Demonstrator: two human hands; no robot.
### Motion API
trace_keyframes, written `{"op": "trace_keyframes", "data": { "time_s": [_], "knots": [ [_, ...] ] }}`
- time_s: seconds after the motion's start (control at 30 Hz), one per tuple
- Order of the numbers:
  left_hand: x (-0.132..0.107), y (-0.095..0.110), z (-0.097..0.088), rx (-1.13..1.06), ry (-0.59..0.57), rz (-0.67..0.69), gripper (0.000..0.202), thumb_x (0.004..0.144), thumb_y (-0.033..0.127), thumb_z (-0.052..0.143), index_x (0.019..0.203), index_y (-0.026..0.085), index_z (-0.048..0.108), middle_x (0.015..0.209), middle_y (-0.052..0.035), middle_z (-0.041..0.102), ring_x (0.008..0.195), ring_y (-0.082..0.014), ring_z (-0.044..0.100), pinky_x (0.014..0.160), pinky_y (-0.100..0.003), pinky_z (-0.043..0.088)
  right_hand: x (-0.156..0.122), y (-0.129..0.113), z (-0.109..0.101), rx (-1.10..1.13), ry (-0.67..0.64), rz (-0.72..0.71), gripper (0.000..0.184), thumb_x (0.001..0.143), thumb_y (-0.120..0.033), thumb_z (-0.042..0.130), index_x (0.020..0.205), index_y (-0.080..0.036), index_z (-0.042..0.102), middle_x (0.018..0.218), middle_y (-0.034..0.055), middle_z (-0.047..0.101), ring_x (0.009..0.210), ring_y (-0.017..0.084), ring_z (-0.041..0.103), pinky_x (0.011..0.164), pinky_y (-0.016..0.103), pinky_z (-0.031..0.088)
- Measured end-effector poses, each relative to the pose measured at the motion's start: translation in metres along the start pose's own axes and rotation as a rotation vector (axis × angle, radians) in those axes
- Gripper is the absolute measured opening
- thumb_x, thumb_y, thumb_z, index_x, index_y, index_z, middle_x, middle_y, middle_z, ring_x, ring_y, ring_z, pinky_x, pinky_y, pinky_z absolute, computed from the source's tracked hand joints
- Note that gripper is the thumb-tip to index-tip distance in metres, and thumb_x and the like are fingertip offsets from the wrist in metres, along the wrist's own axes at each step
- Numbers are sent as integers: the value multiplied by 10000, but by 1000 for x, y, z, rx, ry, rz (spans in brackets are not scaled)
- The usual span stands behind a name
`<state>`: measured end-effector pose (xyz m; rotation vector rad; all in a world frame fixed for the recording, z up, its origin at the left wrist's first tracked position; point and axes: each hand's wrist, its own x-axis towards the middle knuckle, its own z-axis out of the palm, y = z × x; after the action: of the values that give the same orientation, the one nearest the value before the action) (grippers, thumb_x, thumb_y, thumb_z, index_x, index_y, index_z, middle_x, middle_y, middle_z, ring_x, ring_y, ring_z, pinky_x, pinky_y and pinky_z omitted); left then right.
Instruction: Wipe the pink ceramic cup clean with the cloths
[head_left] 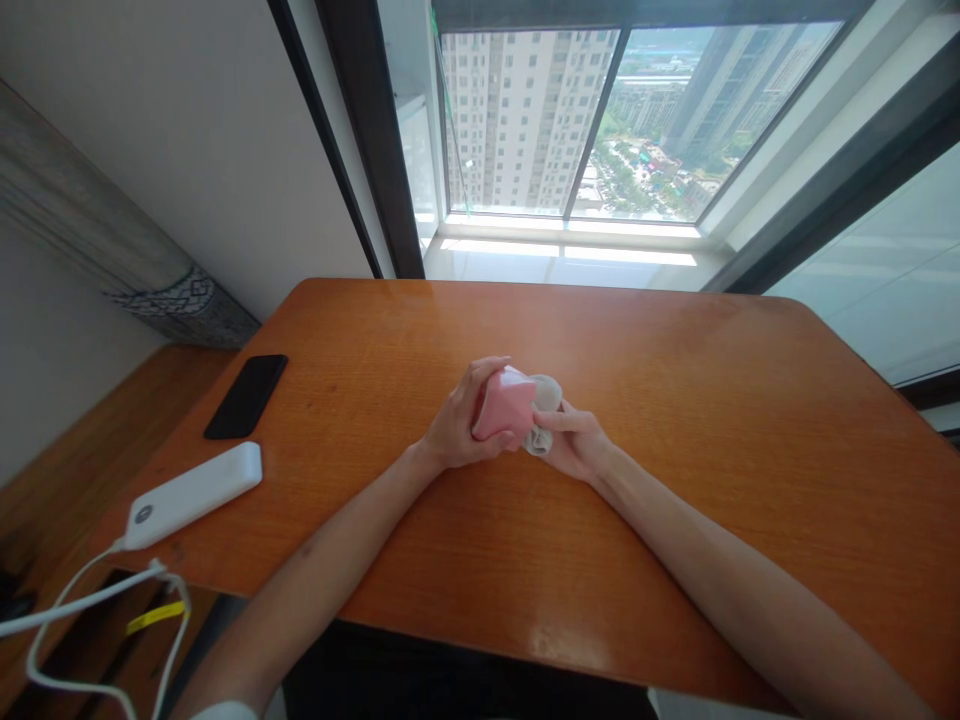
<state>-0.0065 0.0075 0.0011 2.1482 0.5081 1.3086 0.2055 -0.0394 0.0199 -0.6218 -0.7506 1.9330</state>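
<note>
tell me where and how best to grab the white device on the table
Probably across the middle, pinching both long sides from above: the white device lies flat, long and narrow. Avoid its lower-left end, where the white cable comes out.

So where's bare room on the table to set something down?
Bare: table right of the right forearm, and between pink object and window. Crowded: left edge, with phone, white device and cable; middle, with left hand, right hand and grey cloth.

Bare hands (454,425), bare forearms (352,535); white sleeve edge (225,711) on left one.
</note>
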Motion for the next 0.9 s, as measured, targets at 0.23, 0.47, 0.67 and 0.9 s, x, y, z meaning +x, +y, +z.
{"op": "trace_keyframes", "data": {
  "time_s": [0.23,0.47,0.67,0.9],
  "knots": [
    [-3,4,-2,-80,-24,-195,856,980,708,641,1655,240,402,1434,-143,645,1176,-316,686,1036,-464,557,2,7,3,-202,43,-86,447,678,-193,971,1084,-214,785,975,20,806,855,184,743,817,313,629],
    [-4,3,-1,-247,27,-227,862,981,772,563,1615,200,446,1376,-159,712,1146,-327,718,1064,-493,545,-1,12,6,-1075,-122,-596,86,918,-174,664,859,-237,673,825,18,691,733,200,626,737,357,580],
    [-4,4,-3,-245,-4,-245,826,991,763,553,1584,191,491,1362,-157,727,1146,-330,711,1076,-504,534,-2,7,7,-1447,-273,-866,232,801,-58,602,879,-276,605,918,62,730,985,299,672,1021,531,572],
    [-3,3,-2,-234,52,-249,834,999,776,537,1596,197,482,1368,-145,706,1099,-299,709,1021,-457,554,-8,12,22,-1393,-178,-849,126,917,-228,725,986,-260,624,967,71,694,864,254,640,787,404,597]
  ]
}}
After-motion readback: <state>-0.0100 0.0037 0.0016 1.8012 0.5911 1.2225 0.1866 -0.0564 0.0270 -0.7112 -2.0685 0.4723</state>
